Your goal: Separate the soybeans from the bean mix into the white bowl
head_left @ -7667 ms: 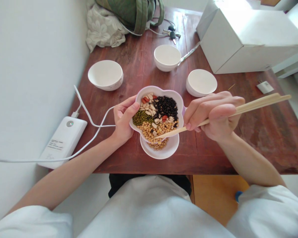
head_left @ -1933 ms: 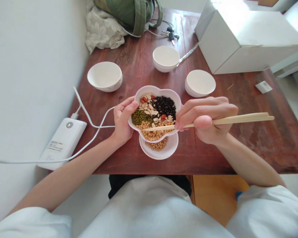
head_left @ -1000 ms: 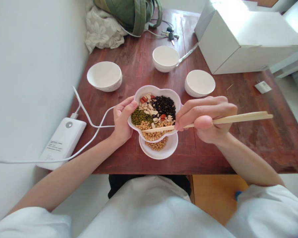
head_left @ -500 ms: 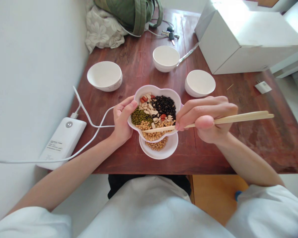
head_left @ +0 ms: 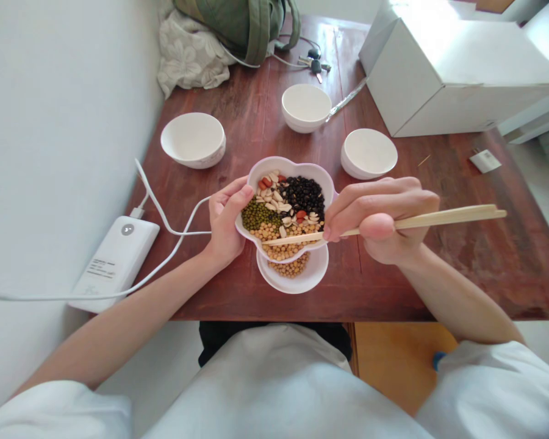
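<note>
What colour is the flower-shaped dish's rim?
The dish rim looks pale lilac in the head view.

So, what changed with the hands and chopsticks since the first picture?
The right hand moved toward the dish, and the wooden chopsticks swung from slanting to nearly level, tips over the soybeans. Nothing was let go. The left hand still holds the lobed dish; the white bowls stayed put.

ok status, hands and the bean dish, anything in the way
Left hand on rim of lobed white dish. Right hand holding chopsticks, tips across yellow beans. White cable beside left hand.
</note>
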The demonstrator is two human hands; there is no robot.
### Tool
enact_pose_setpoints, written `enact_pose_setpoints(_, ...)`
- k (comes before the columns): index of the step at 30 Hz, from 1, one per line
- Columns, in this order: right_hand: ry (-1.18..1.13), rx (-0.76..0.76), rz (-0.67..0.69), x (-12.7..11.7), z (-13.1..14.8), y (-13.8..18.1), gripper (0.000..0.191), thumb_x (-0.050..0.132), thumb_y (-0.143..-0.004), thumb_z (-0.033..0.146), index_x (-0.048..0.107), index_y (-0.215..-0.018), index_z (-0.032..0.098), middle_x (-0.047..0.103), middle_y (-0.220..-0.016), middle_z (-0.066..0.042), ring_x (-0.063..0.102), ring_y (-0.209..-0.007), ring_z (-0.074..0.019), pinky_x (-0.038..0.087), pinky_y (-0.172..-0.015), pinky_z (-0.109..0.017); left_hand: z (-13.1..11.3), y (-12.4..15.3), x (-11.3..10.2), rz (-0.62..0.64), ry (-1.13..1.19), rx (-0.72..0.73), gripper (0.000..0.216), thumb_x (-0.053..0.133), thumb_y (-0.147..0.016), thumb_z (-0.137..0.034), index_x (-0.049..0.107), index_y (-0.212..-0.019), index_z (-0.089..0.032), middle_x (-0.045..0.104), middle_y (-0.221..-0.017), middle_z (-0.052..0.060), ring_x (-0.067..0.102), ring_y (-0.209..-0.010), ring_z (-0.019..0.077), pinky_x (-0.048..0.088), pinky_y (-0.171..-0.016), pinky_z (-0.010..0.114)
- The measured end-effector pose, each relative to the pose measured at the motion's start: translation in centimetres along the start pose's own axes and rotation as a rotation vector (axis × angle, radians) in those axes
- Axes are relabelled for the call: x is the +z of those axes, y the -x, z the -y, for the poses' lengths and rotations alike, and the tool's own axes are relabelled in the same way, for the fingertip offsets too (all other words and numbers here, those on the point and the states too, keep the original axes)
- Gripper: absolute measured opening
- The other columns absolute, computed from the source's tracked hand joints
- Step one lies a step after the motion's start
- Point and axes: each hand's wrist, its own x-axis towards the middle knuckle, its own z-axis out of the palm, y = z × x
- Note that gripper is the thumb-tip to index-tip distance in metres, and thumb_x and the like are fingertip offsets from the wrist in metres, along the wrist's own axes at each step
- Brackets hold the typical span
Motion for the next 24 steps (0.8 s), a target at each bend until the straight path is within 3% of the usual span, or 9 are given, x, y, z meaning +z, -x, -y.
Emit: enact_pose_setpoints(24,0.038,-0.023,0.003,0.19,0.01,-0.16,0.049,0.062,-0.105,0.047,0.072,-0.066,0.020,0.074,-0.066,-0.003,0.072,-0.061,-0.0115,0.053,-0.050,-0.022,-0.09,0.05,0.08,-0.017,0.015,-0.012,0.027,0.087,-0.082,-0.045,0.081,-0.092,-0.020,0.081,-0.092,0.009,0.079,-0.107,0.0351,0.067,-0.081,0.041)
